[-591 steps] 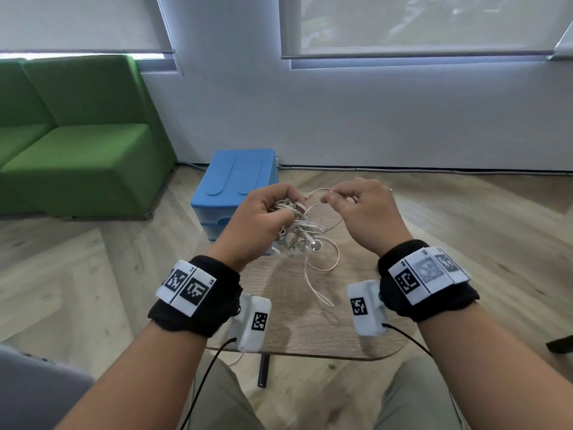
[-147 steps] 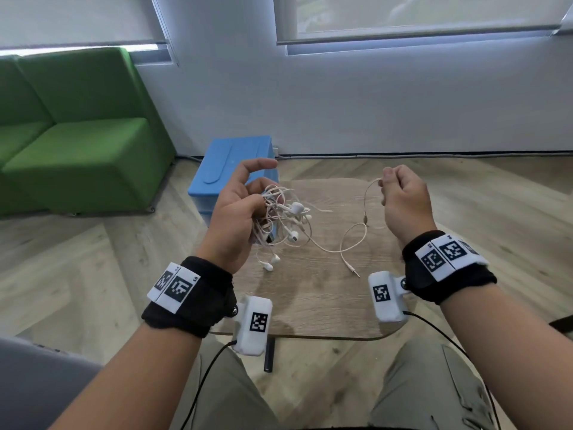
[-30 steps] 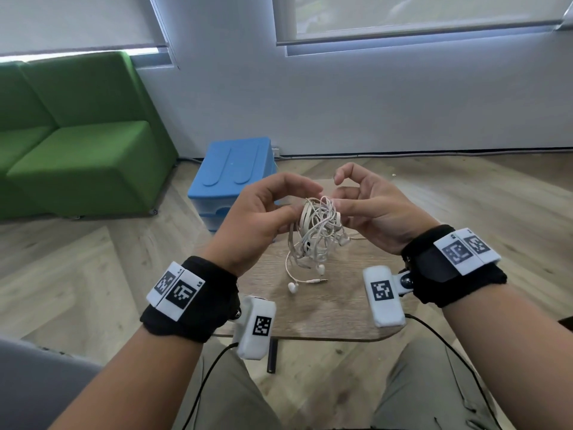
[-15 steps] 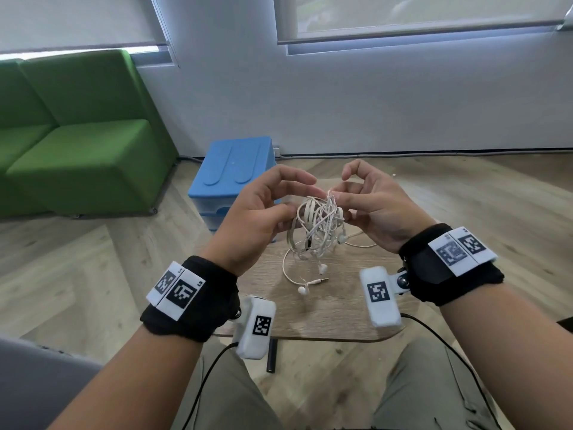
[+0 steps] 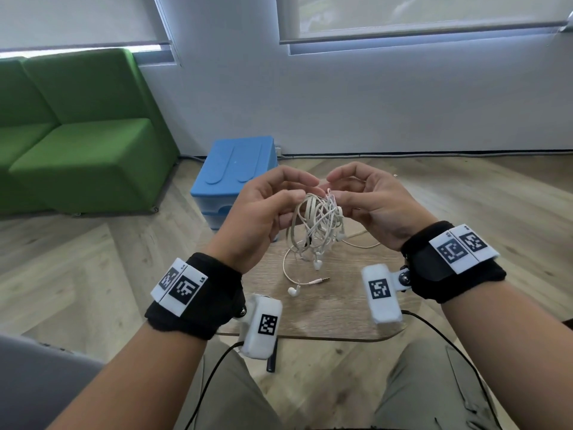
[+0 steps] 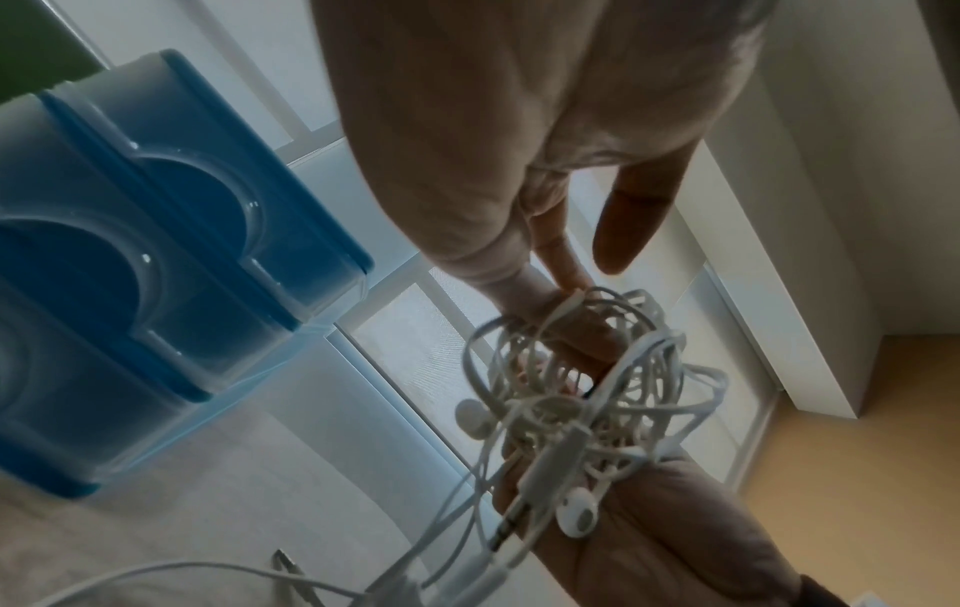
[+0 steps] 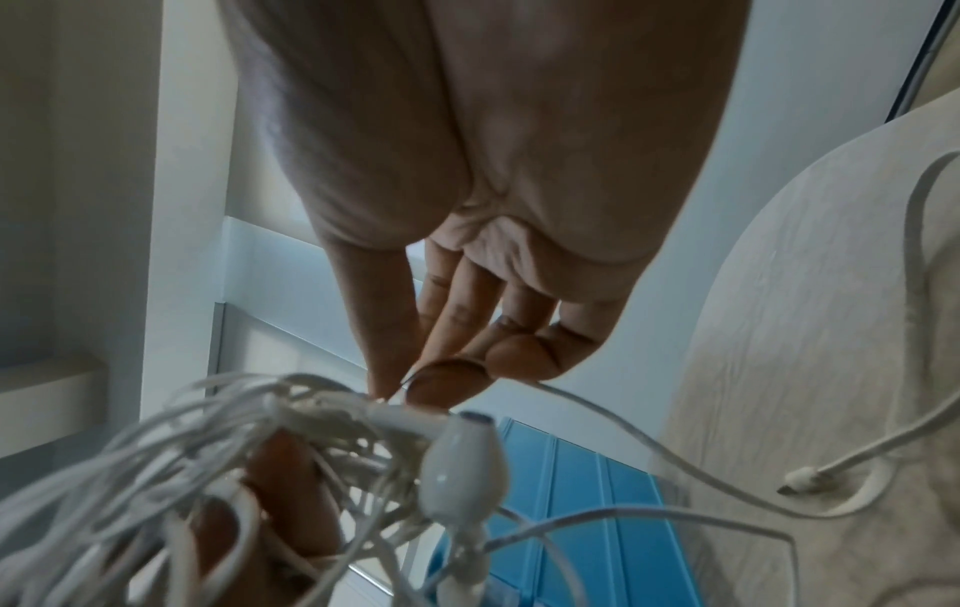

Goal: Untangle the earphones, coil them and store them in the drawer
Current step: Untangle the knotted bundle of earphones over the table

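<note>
Both my hands hold the earphones up over the small table: my left hand grips the bundle from the left, and my right hand pinches a strand at its top. Most loops hang straight down between my hands, tails trailing toward me onto the table. I judge my right hand best placed to draw a strand rightward, while the drawer box waits farther off, left.

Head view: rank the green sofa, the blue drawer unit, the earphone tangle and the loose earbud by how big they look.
1. Sofa
2. Drawer unit, partly hidden by the hands
3. Earphone tangle
4. Earbud

The sofa is farther off, yet looks largest.
</note>
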### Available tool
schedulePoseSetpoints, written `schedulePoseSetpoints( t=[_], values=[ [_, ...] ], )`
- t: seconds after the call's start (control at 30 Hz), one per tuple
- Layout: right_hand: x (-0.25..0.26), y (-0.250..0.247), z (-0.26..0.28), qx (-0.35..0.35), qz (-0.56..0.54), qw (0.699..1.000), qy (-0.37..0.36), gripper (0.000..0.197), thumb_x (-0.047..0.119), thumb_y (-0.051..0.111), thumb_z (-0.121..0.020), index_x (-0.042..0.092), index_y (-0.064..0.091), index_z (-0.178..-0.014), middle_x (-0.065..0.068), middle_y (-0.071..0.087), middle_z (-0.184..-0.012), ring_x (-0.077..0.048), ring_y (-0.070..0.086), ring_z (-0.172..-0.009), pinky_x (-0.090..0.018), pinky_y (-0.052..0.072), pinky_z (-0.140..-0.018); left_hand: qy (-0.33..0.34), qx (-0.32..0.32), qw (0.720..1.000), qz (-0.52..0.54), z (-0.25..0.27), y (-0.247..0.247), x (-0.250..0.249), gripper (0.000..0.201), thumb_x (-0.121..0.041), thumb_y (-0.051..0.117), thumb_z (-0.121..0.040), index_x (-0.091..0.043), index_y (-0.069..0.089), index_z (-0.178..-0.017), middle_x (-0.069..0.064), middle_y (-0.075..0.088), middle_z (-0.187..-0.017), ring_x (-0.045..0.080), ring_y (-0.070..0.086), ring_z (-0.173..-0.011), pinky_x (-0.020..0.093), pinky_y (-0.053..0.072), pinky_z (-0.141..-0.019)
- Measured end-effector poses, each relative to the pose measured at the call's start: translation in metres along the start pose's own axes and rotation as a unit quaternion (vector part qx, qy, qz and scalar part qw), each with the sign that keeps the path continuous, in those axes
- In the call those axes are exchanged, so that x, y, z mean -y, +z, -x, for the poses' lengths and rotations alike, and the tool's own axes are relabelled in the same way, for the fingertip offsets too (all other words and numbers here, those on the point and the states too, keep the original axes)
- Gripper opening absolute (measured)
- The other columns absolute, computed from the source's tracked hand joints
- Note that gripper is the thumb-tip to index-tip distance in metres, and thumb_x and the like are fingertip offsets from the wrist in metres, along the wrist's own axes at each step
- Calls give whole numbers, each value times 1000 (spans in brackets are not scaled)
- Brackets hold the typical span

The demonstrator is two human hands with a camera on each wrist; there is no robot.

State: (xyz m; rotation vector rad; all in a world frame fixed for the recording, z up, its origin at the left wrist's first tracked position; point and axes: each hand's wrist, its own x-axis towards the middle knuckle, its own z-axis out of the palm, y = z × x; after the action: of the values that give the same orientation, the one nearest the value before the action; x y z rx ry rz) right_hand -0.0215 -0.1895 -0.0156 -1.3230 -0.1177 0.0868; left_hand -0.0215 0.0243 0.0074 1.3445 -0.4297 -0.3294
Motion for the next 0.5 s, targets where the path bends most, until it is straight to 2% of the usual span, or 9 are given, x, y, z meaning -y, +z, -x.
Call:
schedulePoseSetpoints(
  t=[0.07, 0.13, 0.23, 0.33, 0.43, 0.5],
  values=[
    [-2, -3, 1, -20, 11, 1000, -6, 35, 3, 77, -77, 3, 64, -109, -16, 73, -105, -29, 65, -95, -42, 50, -86, 4, -29, 999, -31, -2, 1, 3, 15, 4, 62, -97, 0, 68, -109, 20, 74, -105, 22, 71, -91, 26, 60, -75],
    [-4, -6, 1, -42, 38, 998, -12, 32, -1, 78, -80, 2, 65, -110, -16, 71, -108, -29, 62, -98, -46, 47, -89, 1, -56, 996, -64, -5, 2, 6, 13, 6, 64, -96, 2, 69, -107, 27, 72, -110, 26, 69, -92, 29, 59, -79],
    [-7, -5, 2, -32, 66, 997, -24, 33, -2, 78, -78, 0, 65, -108, -17, 70, -104, -27, 65, -94, -39, 53, -84, -13, -80, 994, -73, -8, 3, 11, 12, 6, 67, -94, 2, 71, -105, 30, 71, -113, 28, 69, -90, 34, 60, -82],
    [-10, -4, 0, -23, 60, 997, -36, 32, -12, 75, -78, -2, 65, -107, -16, 69, -93, -25, 66, -83, -33, 58, -79, -26, -87, 994, -58, -9, 6, 12, 13, 6, 66, -95, -1, 72, -103, 25, 73, -105, 26, 71, -88, 32, 60, -79],
    [-9, -5, -3, -18, 64, 997, -40, 31, -14, 72, -79, 2, 67, -105, -13, 71, -86, -23, 67, -77, -32, 58, -79, -39, -85, 995, -40, -9, 8, 10, 17, 9, 59, -97, -1, 72, -103, 19, 73, -102, 26, 70, -91, 31, 62, -80],
    [-9, -6, -4, -9, 54, 998, -23, 32, -15, 69, -83, 6, 65, -106, -9, 72, -83, -19, 68, -74, -27, 56, -73, -45, -81, 995, -40, -9, 8, 8, 24, 14, 54, -96, 0, 72, -104, 20, 73, -103, 26, 70, -91, 30, 63, -79]
  ],
)
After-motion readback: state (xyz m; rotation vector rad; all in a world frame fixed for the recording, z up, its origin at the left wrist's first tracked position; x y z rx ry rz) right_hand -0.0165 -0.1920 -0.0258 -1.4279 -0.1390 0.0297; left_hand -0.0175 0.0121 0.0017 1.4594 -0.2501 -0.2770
